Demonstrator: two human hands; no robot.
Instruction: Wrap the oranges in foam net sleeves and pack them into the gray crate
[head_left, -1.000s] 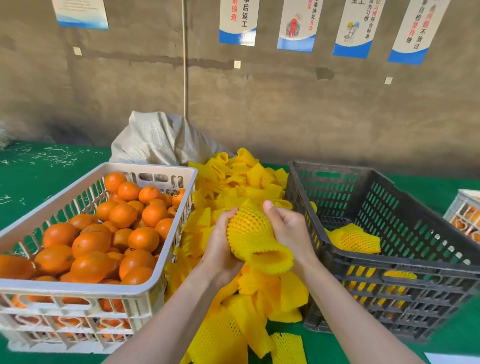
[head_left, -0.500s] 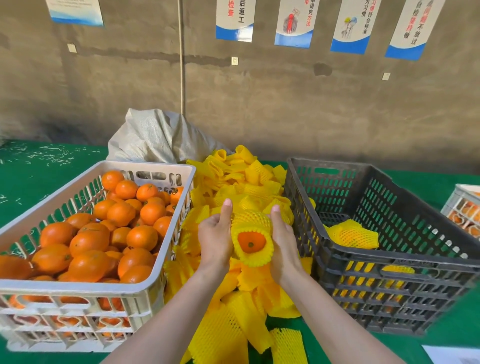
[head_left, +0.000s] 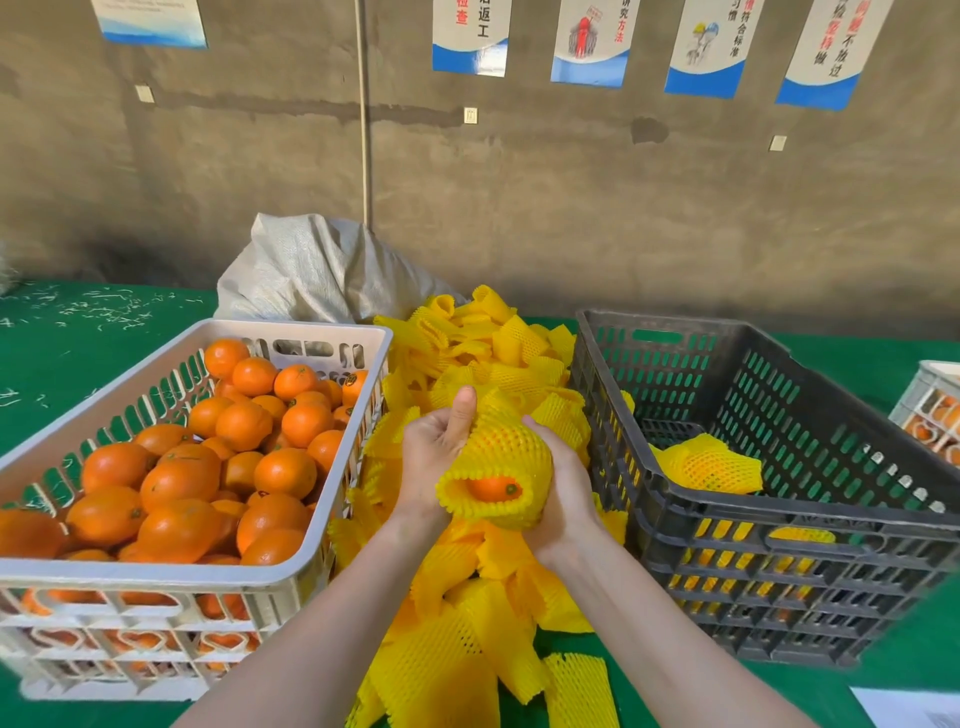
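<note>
Over pile, sleeved orange, mouth twd cam

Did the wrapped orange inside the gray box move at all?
No. The wrapped orange lies in the same spot as before, in the near left corner of the gray crate.

Orange mostly inside sleeve; right-edge crate cropped.

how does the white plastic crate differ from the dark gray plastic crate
The white plastic crate is heaped with bare oranges; the dark gray plastic crate holds only a few yellow foam-netted oranges, low inside. The white crate lies left of the yellow foam sleeve pile, the gray crate right. Both are slotted and open-topped.
</note>
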